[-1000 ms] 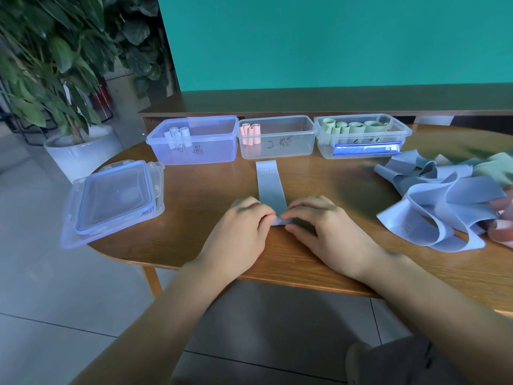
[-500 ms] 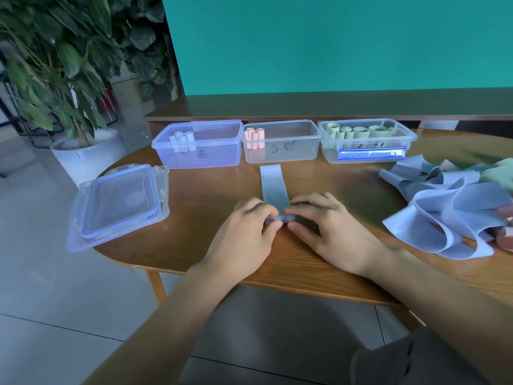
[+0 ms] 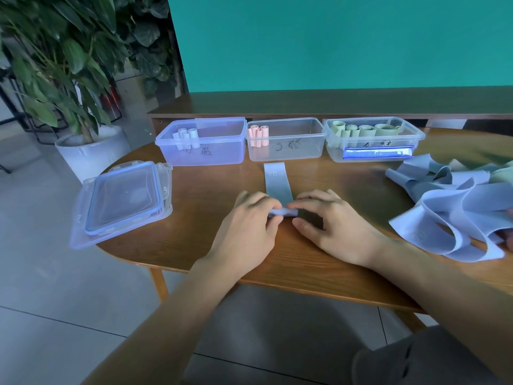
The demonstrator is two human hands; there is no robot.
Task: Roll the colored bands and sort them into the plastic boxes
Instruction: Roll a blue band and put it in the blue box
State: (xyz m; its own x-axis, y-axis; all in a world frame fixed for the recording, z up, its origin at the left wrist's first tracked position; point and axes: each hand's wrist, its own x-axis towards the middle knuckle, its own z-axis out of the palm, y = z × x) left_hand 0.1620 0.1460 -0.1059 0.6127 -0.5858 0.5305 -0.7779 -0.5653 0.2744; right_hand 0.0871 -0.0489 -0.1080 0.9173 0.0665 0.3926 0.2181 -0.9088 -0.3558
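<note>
Blue band [image 3: 277, 184] lies flat on a wooden table [image 3: 347, 273], its near end rolled under curled fingertips of the left hand [image 3: 247, 232] and right hand [image 3: 333, 226], apparently pinching the roll. Beyond stand three plastic boxes: blue box [image 3: 205, 154], middle box [image 3: 291, 151], right box [image 3: 372, 154].

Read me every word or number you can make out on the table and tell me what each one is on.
"20", followed by small letters too blurred to read: on the far end of the blue band being rolled.
Handwritten marks on the blue box: not legible.
Handwritten marks on the middle clear box: not legible.
Handwritten marks on the right box, possibly starting with "4": too unclear to confirm.
</note>
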